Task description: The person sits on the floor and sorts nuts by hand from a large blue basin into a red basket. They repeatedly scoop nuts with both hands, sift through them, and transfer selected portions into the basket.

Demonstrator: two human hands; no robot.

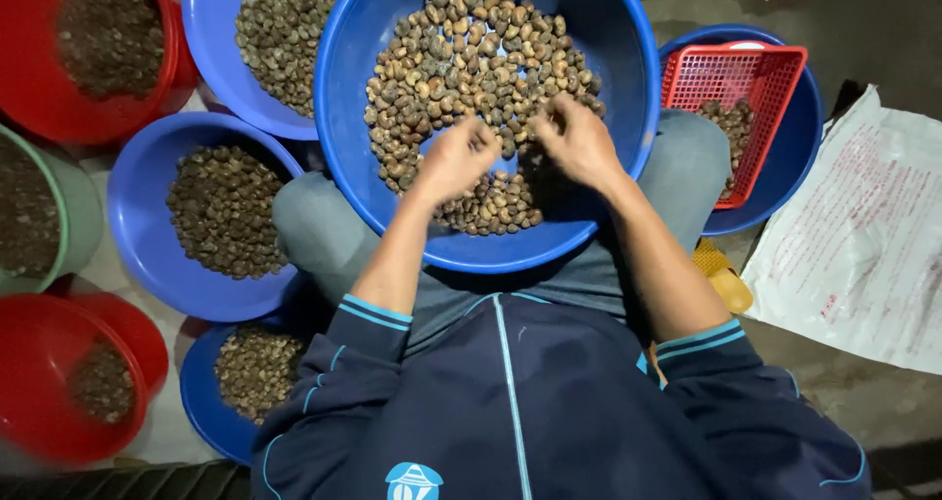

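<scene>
We sit with a big blue basin on our lap, its near rim against our belly and its far rim cut off by the top edge of the view. Inside lies a heap of brown nuts, thick at the far side and in a small patch near us, with bare blue floor to the right. Our left hand is curled loosely, fingers bent down into the nuts; we cannot tell whether it grips any. Our right hand lies just beside it, fingers also bent and touching the nuts, its hold equally unclear.

Room is tight on the left: three more blue basins of nuts crowd there, rims nearly touching ours. Beyond them stand two red tubs, one near, one far, and a green tub between.

On the right a fifth blue basin carries a red mesh basket holding a few nuts. A yellow slipper lies by our knee, and a white printed sack is spread on the floor.
</scene>
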